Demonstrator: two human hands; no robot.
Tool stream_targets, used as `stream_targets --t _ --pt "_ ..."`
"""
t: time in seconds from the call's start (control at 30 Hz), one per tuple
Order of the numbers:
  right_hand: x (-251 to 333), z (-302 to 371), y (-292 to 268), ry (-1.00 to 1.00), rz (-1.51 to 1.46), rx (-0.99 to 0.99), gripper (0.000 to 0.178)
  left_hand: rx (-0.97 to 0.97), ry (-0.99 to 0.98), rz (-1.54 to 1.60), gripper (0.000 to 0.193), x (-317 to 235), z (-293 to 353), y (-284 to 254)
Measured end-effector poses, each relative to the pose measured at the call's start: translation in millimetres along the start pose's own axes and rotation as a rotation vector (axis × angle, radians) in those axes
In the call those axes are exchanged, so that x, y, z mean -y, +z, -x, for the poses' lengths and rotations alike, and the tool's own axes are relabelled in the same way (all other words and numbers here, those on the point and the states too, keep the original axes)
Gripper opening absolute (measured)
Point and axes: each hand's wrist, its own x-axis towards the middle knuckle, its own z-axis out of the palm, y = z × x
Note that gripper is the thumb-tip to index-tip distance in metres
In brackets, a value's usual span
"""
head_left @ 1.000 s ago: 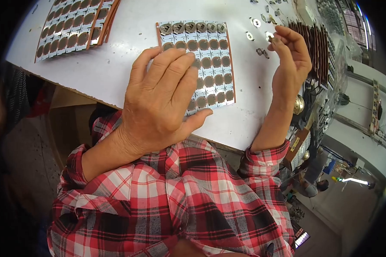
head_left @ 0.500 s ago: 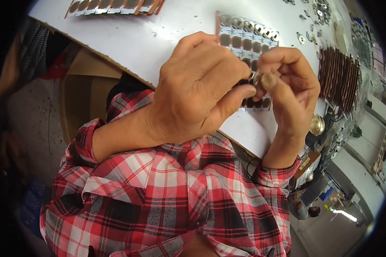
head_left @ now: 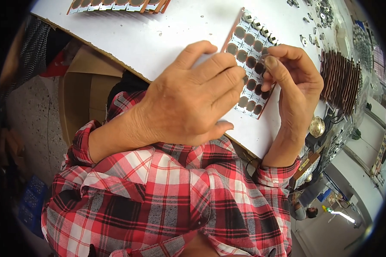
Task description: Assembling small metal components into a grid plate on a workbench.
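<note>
A circuit board panel [head_left: 246, 45] with rows of round dark pads lies on the white table. Small silver metal clips [head_left: 256, 24] sit along its far edge. My left hand [head_left: 193, 92] rests over the panel's left side, fingers loosely stretched and the thumb apart from them. It covers part of the panel edge. Above the right side of the panel is my right hand [head_left: 294, 77], its thumb and index finger brought together. Whatever lies between those fingertips is too small to make out.
Another stack of board panels [head_left: 116, 5] lies at the far left of the white table [head_left: 180, 25]. Loose metal clips [head_left: 324, 15] are scattered at the far right. A row of brown-edged boards [head_left: 341, 81] stands right of my right hand. An open cardboard box [head_left: 83, 85] is below the table edge.
My hands, close together over a small shiny piece before, have moved apart. My left hand has opened and lowered onto the panel's side. The panel has turned clockwise.
</note>
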Motion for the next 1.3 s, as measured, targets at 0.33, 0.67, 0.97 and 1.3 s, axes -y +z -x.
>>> stream_targets --t 0.33,0.67,0.97,1.3 --pt "-1 0 26 -0.046 0.073 0.039 0.015 -0.115 0.103 -0.016 0.047 -13 11 33" --pt "2 4 24 -0.097 0.241 0.054 0.014 -0.042 0.092 -0.011 0.028 -17 9 28" --pt "1 4 28 -0.069 0.229 0.010 0.008 -0.174 0.121 -0.046 0.013 -15 7 40" --pt "-3 5 28 -0.122 0.303 0.003 0.007 -0.064 0.085 0.001 0.013 -17 5 30"
